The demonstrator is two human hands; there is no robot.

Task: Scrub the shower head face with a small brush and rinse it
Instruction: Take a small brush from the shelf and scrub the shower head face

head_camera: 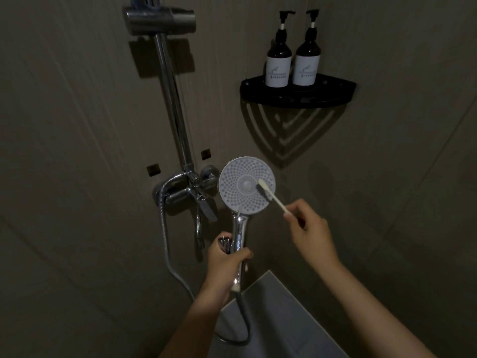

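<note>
While the mixer tap (191,192) sits on the wall just behind it, the shower head (237,195) is held up in mid-air, its face turned toward the camera. The left grip (227,257) is curled round its chrome handle (238,233), low down near the hose (165,241). That seems the right hold, since the head looks rigid, top-heavy and probably slick when wet. The right grip (309,228) pinches the tail of the small brush (272,197), which looks light and stiff. Its bristles rest on the face, right of centre.
</note>
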